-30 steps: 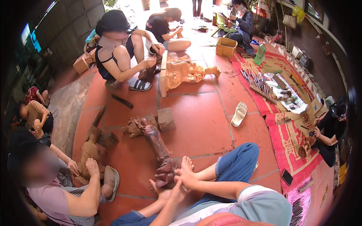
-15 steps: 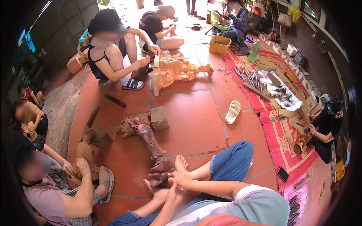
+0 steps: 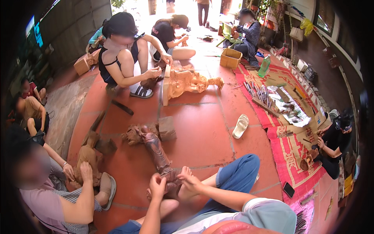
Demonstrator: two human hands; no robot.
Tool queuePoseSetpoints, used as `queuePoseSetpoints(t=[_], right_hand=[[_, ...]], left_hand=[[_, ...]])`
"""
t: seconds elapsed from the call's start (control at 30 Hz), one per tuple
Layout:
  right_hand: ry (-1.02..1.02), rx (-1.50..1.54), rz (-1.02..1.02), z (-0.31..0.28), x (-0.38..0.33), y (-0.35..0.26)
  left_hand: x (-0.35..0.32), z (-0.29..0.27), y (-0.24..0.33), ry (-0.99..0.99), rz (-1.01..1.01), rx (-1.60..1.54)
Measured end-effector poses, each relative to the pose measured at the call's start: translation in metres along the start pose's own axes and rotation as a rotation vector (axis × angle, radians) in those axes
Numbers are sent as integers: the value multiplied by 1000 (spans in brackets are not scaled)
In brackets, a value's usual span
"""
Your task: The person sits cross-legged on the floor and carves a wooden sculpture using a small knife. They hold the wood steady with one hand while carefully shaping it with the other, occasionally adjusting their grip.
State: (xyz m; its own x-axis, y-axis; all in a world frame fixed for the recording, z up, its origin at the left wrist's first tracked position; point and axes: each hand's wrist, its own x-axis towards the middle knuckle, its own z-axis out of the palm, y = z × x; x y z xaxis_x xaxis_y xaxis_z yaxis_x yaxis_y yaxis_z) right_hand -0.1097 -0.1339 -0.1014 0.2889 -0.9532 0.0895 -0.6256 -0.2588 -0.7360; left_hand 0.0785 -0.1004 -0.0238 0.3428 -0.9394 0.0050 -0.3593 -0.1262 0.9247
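A dark reddish-brown carved wooden statue (image 3: 156, 150) lies in front of me, its far end by a rough chunk of carved wood. Its near end is between my bare feet, partly hidden by my hands. My left hand (image 3: 157, 187) is raised over that near end, fingers curled and pinched together; what they hold, if anything, is too small to make out. At the statue's right side, my right hand (image 3: 189, 181) has its fingers stretched toward the wood, next to my right foot (image 3: 186, 171). Whether it touches the statue I cannot tell.
A person at left works on a pale wooden carving (image 3: 86, 156). Ahead, another crouches by a large orange-brown statue (image 3: 191, 84). To the right are a beige sandal (image 3: 240, 126), a red-and-tan mat (image 3: 278, 156) with several chisels (image 3: 259, 93), and a phone (image 3: 288, 190).
My hands were together low at the statue's near end; now they are apart. The left has risen to the left, the right slightly upward. The view has shifted a little.
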Motion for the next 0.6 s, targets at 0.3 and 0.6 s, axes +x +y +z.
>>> queuePoseSetpoints(t=[0.3, 0.6], right_hand=[[-115, 1193, 614, -61, -4, -16], [-89, 1375, 759, -65, -5, -12]], left_hand=[[55, 25, 26, -149, -544, 481], [80, 50, 25, -165, -614, 565]])
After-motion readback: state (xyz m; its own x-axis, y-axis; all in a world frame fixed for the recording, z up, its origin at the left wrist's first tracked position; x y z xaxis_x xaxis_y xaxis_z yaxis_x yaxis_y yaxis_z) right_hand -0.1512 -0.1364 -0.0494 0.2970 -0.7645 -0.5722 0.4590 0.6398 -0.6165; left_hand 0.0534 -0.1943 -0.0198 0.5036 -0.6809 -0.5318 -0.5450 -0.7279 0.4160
